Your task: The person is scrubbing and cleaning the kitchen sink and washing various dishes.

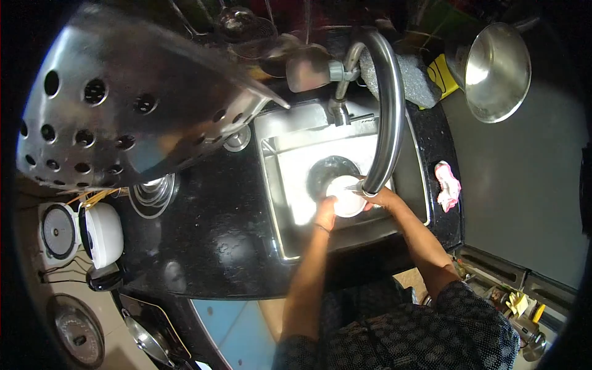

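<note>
My left hand point(326, 213) grips the left rim of a round white bowl point(348, 204). On the bowl's other side, my right hand point(380, 198) holds its right edge, partly hidden behind the tap. The curved steel tap point(389, 115) arches over the stainless steel sink point(275, 226), its outlet just above the bowl. Glare makes it hard to tell whether water is running. Beyond the bowl, a dark round thing point(319, 173) sits in the basin; whether it is a dish or a pan I cannot tell.
A perforated steel container point(115, 69) looms close at upper left. A steel pan point(499, 74) hangs at upper right. A pink-and-white cloth point(447, 187) lies on the black counter point(212, 231) right of the sink. A white rice cooker point(105, 233) stands far left.
</note>
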`<action>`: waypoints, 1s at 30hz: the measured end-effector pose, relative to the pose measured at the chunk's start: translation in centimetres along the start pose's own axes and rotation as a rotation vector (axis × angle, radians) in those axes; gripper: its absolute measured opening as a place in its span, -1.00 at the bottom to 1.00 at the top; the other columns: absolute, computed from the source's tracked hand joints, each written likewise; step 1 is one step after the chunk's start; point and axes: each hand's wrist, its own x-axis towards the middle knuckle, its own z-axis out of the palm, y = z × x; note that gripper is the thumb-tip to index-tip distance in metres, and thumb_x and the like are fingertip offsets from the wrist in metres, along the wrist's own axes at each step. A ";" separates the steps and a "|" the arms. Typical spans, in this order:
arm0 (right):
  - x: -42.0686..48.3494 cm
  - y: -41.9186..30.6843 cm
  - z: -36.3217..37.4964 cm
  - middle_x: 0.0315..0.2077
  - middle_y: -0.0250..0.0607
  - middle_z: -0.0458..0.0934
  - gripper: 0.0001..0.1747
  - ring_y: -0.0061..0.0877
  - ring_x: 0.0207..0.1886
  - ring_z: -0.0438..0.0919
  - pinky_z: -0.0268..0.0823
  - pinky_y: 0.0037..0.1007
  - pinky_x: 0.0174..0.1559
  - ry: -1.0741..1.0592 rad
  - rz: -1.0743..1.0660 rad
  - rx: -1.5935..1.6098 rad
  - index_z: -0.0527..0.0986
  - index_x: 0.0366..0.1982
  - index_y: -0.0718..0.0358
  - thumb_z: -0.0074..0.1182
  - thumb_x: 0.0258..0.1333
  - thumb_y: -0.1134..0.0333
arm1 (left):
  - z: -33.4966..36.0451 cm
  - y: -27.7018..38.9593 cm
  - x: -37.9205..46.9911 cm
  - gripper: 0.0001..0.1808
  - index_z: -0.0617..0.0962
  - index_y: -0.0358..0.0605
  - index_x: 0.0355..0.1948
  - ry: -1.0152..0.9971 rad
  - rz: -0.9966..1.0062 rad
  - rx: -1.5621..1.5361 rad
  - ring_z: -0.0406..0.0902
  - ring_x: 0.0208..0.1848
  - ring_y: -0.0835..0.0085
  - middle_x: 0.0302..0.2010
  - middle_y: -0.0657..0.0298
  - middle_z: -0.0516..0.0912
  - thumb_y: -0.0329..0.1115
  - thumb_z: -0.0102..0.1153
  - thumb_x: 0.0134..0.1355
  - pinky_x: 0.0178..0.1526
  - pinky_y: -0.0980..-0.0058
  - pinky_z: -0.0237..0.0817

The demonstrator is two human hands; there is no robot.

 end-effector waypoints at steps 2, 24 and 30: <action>1.0 2.3 1.7 -0.19 -0.01 0.65 -0.55 -0.30 -0.31 0.70 0.63 -0.35 -0.41 -0.083 0.076 0.204 0.45 0.09 0.37 0.09 0.25 0.25 | -0.9 0.4 -0.1 -0.65 0.59 -0.29 -0.04 0.073 0.274 0.514 0.66 -0.06 0.20 -0.10 0.04 0.70 -0.55 0.08 0.10 0.02 0.30 0.48; 15.8 17.4 4.6 -0.22 0.00 0.65 -0.55 -0.30 -0.20 0.66 0.56 -0.38 -0.18 0.078 -0.042 -0.221 0.54 -0.04 0.32 0.20 0.18 0.12 | 1.7 13.1 -7.6 -0.25 0.48 -0.17 0.12 0.009 1.121 1.848 0.43 -0.11 0.12 0.08 0.08 0.53 -0.51 0.33 -0.24 0.00 0.18 0.27; 16.8 21.1 2.6 -0.38 -0.14 0.66 -0.65 -0.50 -0.43 0.65 0.55 -0.53 -0.41 0.000 0.055 0.346 0.55 -0.13 0.33 0.15 0.27 0.16 | 0.9 20.7 -9.6 -0.45 0.53 -0.24 -0.01 0.204 1.181 1.499 0.54 -0.14 -0.02 -0.12 -0.01 0.60 -0.62 0.14 -0.16 -0.07 0.14 0.41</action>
